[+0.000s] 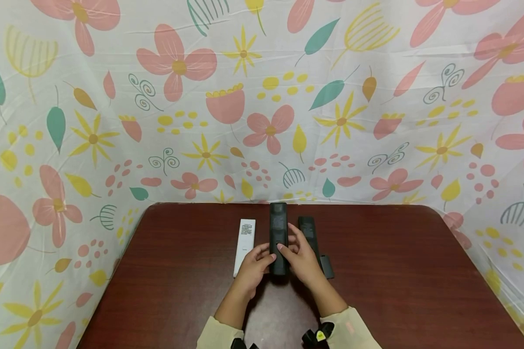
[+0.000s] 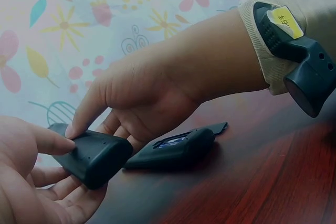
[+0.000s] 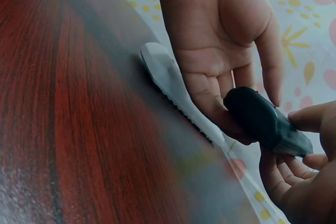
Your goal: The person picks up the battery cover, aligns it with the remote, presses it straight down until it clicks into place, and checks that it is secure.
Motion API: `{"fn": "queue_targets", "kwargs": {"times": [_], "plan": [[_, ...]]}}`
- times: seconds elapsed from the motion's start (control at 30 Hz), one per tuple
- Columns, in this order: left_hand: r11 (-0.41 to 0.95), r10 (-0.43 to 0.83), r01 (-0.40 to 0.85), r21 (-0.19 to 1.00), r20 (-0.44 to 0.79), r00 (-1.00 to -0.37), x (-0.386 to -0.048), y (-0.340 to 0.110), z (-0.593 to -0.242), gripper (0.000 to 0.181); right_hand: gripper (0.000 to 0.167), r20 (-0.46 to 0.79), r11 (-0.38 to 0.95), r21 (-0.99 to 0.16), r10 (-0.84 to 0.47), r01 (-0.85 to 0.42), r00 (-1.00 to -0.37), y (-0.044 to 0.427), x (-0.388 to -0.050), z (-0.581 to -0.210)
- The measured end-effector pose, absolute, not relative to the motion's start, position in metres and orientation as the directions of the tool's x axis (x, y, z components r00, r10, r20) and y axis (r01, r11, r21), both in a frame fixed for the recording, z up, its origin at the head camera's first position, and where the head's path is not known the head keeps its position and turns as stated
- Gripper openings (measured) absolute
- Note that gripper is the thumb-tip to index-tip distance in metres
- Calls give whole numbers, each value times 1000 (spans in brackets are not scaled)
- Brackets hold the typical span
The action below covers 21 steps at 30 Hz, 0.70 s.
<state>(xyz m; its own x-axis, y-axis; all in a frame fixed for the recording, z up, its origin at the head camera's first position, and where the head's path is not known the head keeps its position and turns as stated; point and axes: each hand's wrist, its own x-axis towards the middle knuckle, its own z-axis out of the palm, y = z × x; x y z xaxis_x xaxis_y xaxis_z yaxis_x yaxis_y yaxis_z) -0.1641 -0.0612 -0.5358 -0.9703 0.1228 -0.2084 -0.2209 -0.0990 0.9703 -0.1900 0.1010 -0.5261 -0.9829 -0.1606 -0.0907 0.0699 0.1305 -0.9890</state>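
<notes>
Both hands hold a black remote control above the table, its underside facing up in the head view. My left hand grips its left side with thumb and fingers. On the other side my right hand holds it, the thumb pressing on the upper face. A second black remote lies to the right with its battery compartment uncovered and batteries showing. Beside it sits a small dark battery cover. To the left lies a white remote, partly behind the left hand, with a printed label.
The dark red-brown wooden table extends to both sides of the hands. A white cloth with flowers and leaves hangs behind and around it. Dark camera mounts are strapped at the sleeve cuffs.
</notes>
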Motion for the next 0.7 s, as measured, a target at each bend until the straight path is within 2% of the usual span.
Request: {"fn": "queue_targets", "kwargs": {"times": [0.43, 0.7], "plan": [[-42, 74, -215, 976, -211, -975, -164, -62, -535, 51, 73, -126, 190, -977, -165, 94, -978, 102, -193, -535], [-33, 70, -216, 976, -214, -974, -163, -61, -536, 49, 74, -137, 285, -954, -148, 90, -979, 100, -193, -540]]}}
